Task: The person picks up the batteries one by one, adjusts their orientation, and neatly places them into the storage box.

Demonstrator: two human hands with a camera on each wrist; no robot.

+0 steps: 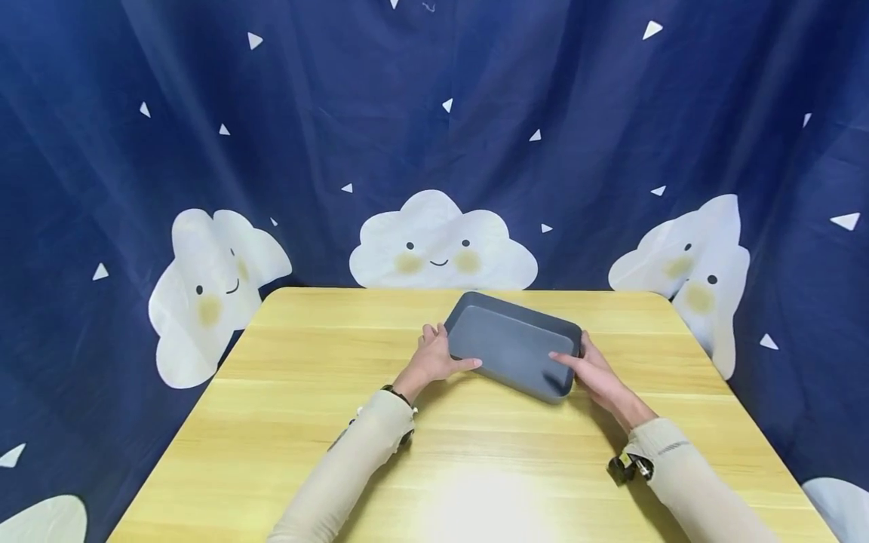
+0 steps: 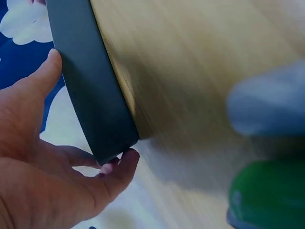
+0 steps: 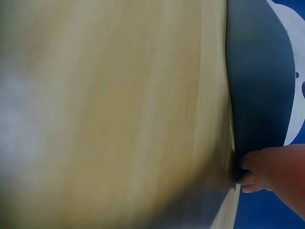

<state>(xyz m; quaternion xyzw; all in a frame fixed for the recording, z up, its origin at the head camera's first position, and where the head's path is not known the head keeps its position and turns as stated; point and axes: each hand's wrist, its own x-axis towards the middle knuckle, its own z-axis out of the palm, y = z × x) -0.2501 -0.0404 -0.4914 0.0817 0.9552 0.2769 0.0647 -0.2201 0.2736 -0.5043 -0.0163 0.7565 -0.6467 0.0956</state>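
Observation:
A dark grey rectangular tray (image 1: 509, 343) with raised walls sits askew on the far half of the table, its right end nearer to me. Whether its base touches the wood I cannot tell. My left hand (image 1: 437, 358) grips the left end, thumb along the near rim and fingers round the corner. In the left wrist view that hand (image 2: 62, 152) holds the tray's outer wall (image 2: 90, 81). At the opposite end my right hand (image 1: 594, 369) holds the tray, thumb over the rim and the other fingers outside, partly hidden. The right wrist view shows fingertips (image 3: 250, 174) against the wall's lower end.
The light wooden table (image 1: 305, 422) has a bright glare at its near middle. A dark blue curtain (image 1: 434, 75) with white clouds hangs behind and beside it. Blurred grey and green shapes (image 2: 267, 195) fill the right side of the left wrist view.

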